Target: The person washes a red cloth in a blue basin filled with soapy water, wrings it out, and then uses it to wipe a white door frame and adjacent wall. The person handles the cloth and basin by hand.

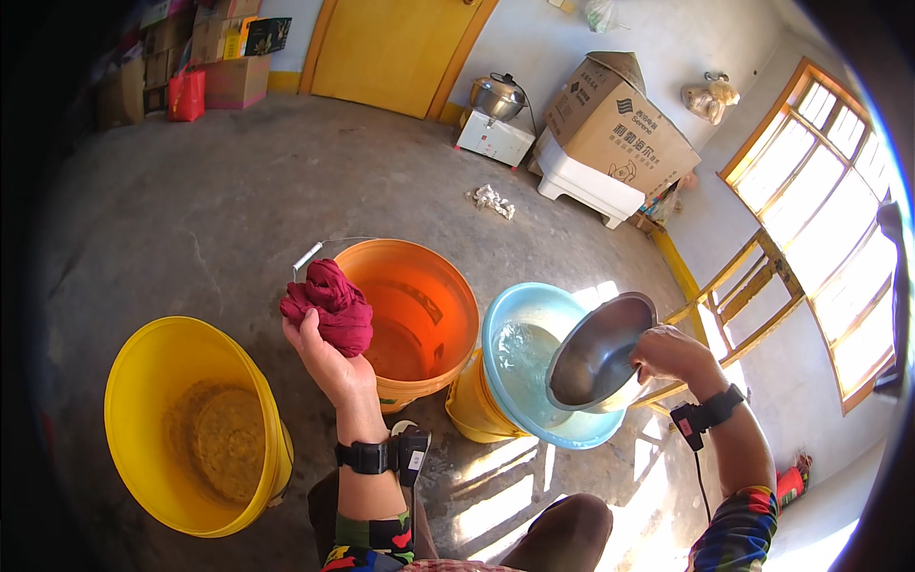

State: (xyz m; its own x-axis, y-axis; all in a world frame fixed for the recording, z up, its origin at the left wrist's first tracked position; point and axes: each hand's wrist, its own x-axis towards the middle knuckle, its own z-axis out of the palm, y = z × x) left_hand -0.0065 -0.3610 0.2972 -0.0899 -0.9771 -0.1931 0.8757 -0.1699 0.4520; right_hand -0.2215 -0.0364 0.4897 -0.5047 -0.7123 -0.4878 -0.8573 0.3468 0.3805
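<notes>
My left hand (325, 357) holds a bunched dark red cloth (330, 307) at the left rim of an orange plastic bucket (407, 250). With my right hand (672, 354) I grip the rim of a metal bowl (604, 350), tilted over a light blue plastic basin (500, 379). Rippling water (525, 350) lies in the basin, which rests on a yellow bucket (475, 400). The bowl's inside shows no cloth. At the left stands a larger yellow bucket (264, 457) with brownish stains or residue at its bottom.
A wooden chair (750, 286) stands right of the basin, by the window (822, 186). Farther off are a white stool or stand under a large cardboard box (622, 129), a metal pot (497, 96), crumpled whitish material (492, 200) on the floor, and stacked boxes with a red bag (187, 94).
</notes>
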